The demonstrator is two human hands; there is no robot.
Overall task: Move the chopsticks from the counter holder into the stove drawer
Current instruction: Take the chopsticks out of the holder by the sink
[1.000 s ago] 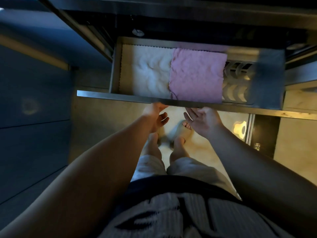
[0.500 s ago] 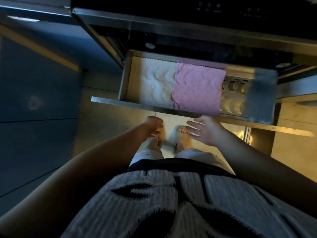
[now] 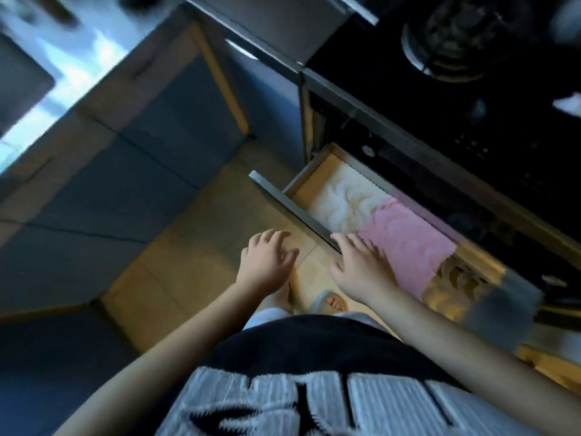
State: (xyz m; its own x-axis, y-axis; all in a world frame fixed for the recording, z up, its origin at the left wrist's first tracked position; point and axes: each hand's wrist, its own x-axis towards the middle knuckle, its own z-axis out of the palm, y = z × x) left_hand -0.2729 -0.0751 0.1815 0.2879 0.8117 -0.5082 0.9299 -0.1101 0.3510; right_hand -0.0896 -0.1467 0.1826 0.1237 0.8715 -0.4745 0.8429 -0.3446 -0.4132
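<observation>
Across the left half of the frame run blue-grey cabinet fronts [image 3: 110,190], blurred and tilted. Upper right is filled by the black stove top [image 3: 490,127] with a round burner [image 3: 456,36]. Below the cabinets lies tan tiled floor [image 3: 176,278]. Under the stove, right of centre, the stove drawer [image 3: 292,209] stands pulled out, its metal front running diagonally down toward the hands. Inside it a white cloth [image 3: 342,202] lies at the upper end with a pink cloth [image 3: 408,247] just beside it, lower right. At centre, the left hand [image 3: 267,262] hangs palm down over the floor, fingers spread and holding nothing. The right hand [image 3: 361,272], likewise spread, lies over the drawer's front edge beside the pink cloth; whether it touches the metal I cannot tell. A slippered foot [image 3: 330,302] shows below the hands.
</observation>
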